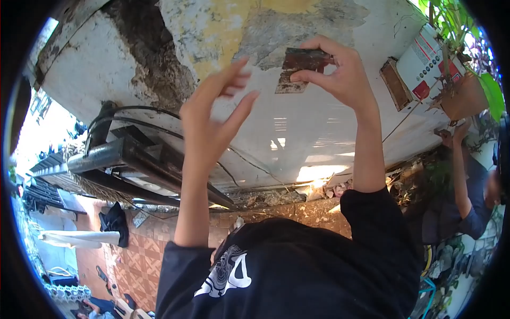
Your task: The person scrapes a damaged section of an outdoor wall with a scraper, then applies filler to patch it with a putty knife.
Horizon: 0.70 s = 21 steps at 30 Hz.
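My right hand [337, 72] grips a small dark scraper [294, 69] between thumb and fingers; its pale, stained blade end lies against or close in front of the white wall [255, 133]. To the left, my left hand [217, 106] is raised before the wall, slightly blurred, with fingers and thumb apart and nothing between them. Above and around both hands the wall shows a worn grey and yellow patch [223, 32]. Farther left, its surface has broken away, baring rough brown material [154, 58].
Black metal frame [125, 154] with a cable stands at left. A white box [419, 64] and plants [494, 95] are at upper right. A co-worker [465, 196] is at the right, arm raised. Another person [98, 308] is at lower left. Patterned tiles [138, 260] cover the floor.
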Motion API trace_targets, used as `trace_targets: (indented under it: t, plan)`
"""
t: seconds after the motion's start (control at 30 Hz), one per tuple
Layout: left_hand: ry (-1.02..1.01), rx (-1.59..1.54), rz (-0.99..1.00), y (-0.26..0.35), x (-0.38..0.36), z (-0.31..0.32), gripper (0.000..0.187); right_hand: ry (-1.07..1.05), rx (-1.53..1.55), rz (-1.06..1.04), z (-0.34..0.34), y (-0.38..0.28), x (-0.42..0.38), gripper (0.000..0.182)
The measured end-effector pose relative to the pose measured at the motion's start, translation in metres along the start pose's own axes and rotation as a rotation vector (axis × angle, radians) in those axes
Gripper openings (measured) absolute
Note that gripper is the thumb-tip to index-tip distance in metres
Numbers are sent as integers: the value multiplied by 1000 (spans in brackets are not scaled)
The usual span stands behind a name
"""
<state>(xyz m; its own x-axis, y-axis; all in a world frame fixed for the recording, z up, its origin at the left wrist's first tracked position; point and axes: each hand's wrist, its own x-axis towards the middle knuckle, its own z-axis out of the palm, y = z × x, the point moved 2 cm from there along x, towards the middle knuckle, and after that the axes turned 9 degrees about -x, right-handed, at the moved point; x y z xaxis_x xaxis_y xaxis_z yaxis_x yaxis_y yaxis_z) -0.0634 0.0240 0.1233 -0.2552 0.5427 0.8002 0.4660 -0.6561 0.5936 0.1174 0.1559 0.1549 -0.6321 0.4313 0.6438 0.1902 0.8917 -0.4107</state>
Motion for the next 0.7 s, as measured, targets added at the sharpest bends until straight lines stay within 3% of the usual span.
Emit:
trace_targets:
  t: [0.13,0.2,0.3,0.43,0.5,0.7]
  plan:
    - [-105,-79,96,-27,30,25,29,-58,-84,-59,-3,-8,16,34]
    - [-195,-192,-125,-36,35,32,24,35,-14,-111,-8,-9,19,27]
    - [-86,-160,-99,-45,43,38,20,144,184,-106,-6,11,23,22]
    - [23,-168,-53,-58,46,52,18,243,87,-180,6,29,23,17]
    - [89,-96,285,-61,48,55,15,388,-54,-238,10,28,23,12]
    - [103,51,409,-72,45,59,19,501,-181,-342,19,34,22,15]
